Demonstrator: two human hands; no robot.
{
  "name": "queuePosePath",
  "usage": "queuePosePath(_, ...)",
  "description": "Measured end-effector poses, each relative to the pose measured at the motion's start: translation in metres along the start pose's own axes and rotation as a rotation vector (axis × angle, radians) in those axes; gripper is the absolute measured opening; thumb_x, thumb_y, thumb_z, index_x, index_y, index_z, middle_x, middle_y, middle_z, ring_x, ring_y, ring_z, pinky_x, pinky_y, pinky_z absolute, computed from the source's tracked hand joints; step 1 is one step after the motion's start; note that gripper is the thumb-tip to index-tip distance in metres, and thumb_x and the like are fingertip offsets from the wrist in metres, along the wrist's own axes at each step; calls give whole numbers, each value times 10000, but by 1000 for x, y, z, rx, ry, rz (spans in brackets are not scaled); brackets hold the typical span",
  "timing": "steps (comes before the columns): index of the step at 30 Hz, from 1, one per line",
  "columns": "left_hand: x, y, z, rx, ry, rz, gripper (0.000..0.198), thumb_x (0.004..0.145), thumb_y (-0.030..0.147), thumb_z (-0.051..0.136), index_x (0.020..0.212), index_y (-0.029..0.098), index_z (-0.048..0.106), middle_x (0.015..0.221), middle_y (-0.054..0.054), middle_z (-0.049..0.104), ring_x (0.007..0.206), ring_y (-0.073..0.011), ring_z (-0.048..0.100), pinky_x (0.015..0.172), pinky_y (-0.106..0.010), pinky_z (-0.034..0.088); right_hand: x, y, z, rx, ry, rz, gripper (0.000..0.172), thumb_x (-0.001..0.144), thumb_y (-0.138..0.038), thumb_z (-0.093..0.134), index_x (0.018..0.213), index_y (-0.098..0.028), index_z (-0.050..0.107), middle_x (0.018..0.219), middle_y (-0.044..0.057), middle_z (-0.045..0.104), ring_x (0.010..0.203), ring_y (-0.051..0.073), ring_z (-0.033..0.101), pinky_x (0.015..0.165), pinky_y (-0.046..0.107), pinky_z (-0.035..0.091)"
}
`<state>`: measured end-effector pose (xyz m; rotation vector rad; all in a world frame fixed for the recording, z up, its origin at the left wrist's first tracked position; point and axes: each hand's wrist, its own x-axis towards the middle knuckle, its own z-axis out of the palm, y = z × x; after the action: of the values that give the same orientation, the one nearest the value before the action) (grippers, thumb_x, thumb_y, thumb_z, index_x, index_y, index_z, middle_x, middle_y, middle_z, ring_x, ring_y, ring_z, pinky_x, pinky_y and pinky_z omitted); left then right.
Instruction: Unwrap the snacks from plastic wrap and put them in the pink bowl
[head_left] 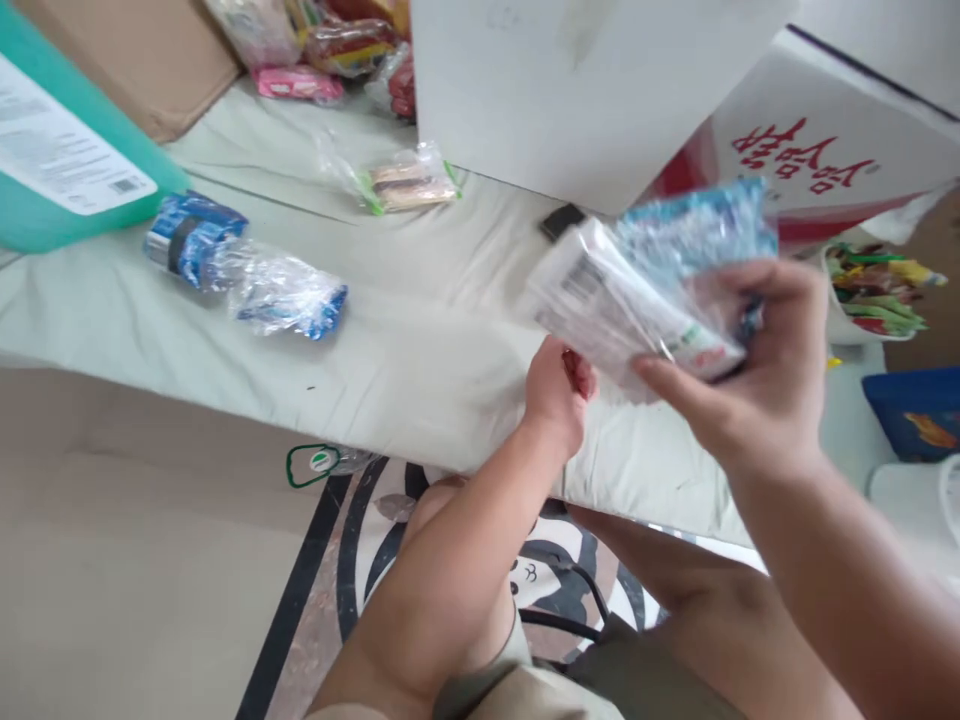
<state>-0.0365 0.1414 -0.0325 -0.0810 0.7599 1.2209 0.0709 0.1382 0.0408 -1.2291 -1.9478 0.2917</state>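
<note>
My right hand (772,370) is raised over the right of the cloth-covered surface (420,370). Its fingers and thumb close around a white plastic packet (600,290) with a barcode, and a blue patterned packet (697,230) sits behind it in the same grip. Motion blurs both, so the print cannot be read. Just below the white packet, my left hand (555,395) rests near the cloth with its fingers curled in. Whatever those fingers may hold is hidden. A small black object (562,221) lies beyond the packets.
Crumpled see-through wrap with blue ends (289,290) lies left, beside a blue packet (196,235) and a green container (75,140). Farther back are a small green-edged packet (412,185), bagged snacks (349,45) and white boxes (555,90). At right stands a tub of colourful packets (847,315).
</note>
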Motion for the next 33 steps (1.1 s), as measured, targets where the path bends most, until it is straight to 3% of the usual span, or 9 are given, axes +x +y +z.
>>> queuePosePath(3, -5, -17, -1, 22, -180, -141, 298, 955, 326, 438, 692, 190, 468, 574, 30, 405, 460, -76, 368, 444, -185, 287, -66, 27, -27, -59, 114, 191, 456, 796, -407, 771, 1182, -437, 531, 1133, 60, 588, 1084, 364, 634, 935, 615, 503)
queuePosePath(5, -7, -31, -2, 138, -203, -220, 362, 972, 432, 411, 730, 184, 520, 596, 11, 468, 480, -89, 440, 461, -191, 349, -99, 45, -39, -93, 171, 283, 462, 793, -419, 775, 1177, -404, 518, 1113, 64, 596, 1045, 358, 643, 905, 613, 513)
queuePosePath(8, -12, -53, -5, 318, -215, -244, 494, 950, 616, 440, 856, 165, 618, 699, -22, 575, 561, -111, 557, 526, -214, 455, -130, 69, -48, -168, 240, 248, 485, 747, -391, 820, 1118, -337, 513, 1030, 51, 598, 911, 307, 642, 784, 521, 540)
queuePosePath(11, -17, -71, -7, 449, -232, -114, 550, 793, 679, 723, 1004, 179, 635, 867, -22, 637, 724, -129, 631, 668, -246, 554, -149, 89, -49, -265, 260, 100, 441, 735, -324, 836, 1050, -322, 528, 960, 39, 586, 855, 268, 606, 715, 444, 537)
queuePosePath(15, -20, -84, -7, 561, -276, 20, 748, 649, 565, 928, 1213, 248, 552, 1081, -25, 676, 959, -170, 669, 836, -297, 578, -166, 107, -44, -225, 197, -39, 366, 778, -340, 795, 1073, -341, 579, 975, 56, 553, 856, 261, 584, 693, 438, 541)
queuePosePath(19, -16, -91, -5, 707, -313, 104, 797, 611, 427, 979, 1252, 267, 534, 1148, -30, 695, 1039, -186, 679, 926, -301, 548, -174, 117, -44, -37, 95, -82, 256, 859, -403, 676, 1105, -345, 637, 974, 57, 505, 861, 253, 574, 700, 443, 540)
queuePosePath(25, -5, -98, -3, 820, -248, 188, 577, 650, 319, 922, 1125, 249, 602, 1052, -17, 719, 968, -194, 695, 865, -301, 561, -165, 120, -56, 56, 221, 142, 171, 934, -171, 540, 1016, -303, 612, 967, 56, 617, 911, 233, 637, 760, 420, 542)
queuePosePath(30, 0, -89, 0, 830, -137, 220, 529, 622, 302, 887, 1069, 246, 610, 951, -14, 713, 836, -194, 696, 752, -308, 573, -169, 127, -68, 53, 266, 313, 121, 973, -224, 517, 1027, -291, 603, 1007, 66, 668, 991, 252, 661, 864, 457, 540)
queuePosePath(33, 3, -75, -2, 940, -103, 356, 450, 641, 269, 844, 1036, 228, 632, 896, -12, 706, 774, -177, 674, 713, -285, 553, -174, 131, -70, -5, 230, 408, 124, 968, -262, 524, 1065, -277, 599, 1035, 82, 681, 1001, 262, 664, 860, 456, 546)
